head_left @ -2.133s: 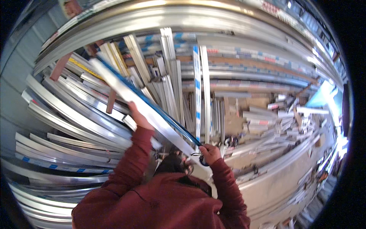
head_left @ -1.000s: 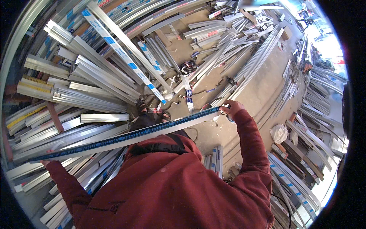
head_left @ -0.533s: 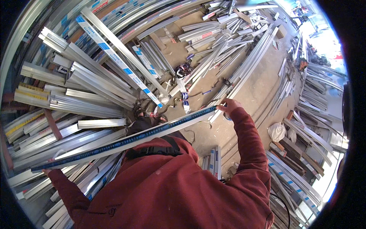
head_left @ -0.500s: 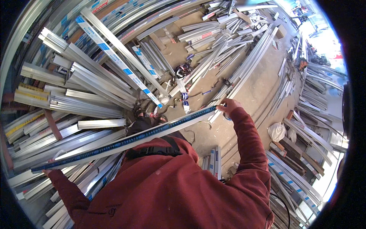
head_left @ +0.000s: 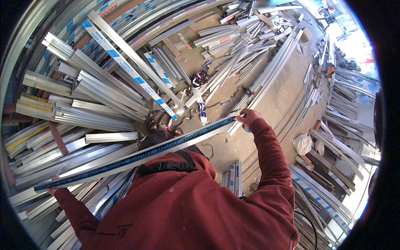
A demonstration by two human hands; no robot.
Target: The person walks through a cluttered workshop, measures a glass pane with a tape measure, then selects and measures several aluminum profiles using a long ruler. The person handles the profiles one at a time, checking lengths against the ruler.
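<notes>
A long pale metal profile (head_left: 199, 138) slants across in front of my body, from the lower left up to the middle right. Along it lies the stretched blue blade of a tape measure (head_left: 146, 154), its markings facing up. At the far left end, my left hand (head_left: 52, 190) is closed around the profile and blade, with most fingers hidden beneath. My right hand (head_left: 249, 117) pinches the tape at the other end between thumb and fingers. A bit of blue shows under that hand, too hidden to make out.
Stacked metal profiles (head_left: 104, 112) fill the left side, one with blue-and-white film (head_left: 137, 79) leaning across. Loose offcuts (head_left: 233, 46) lie heaped on the floor ahead. At right are more profiles (head_left: 321, 196) and a white bag (head_left: 302, 143). My sandalled feet (head_left: 152, 123) are among scraps.
The tape blade has turned slightly, showing more of its markings. My right hand has shifted a little left with the profile's end; my left hand has barely moved.
</notes>
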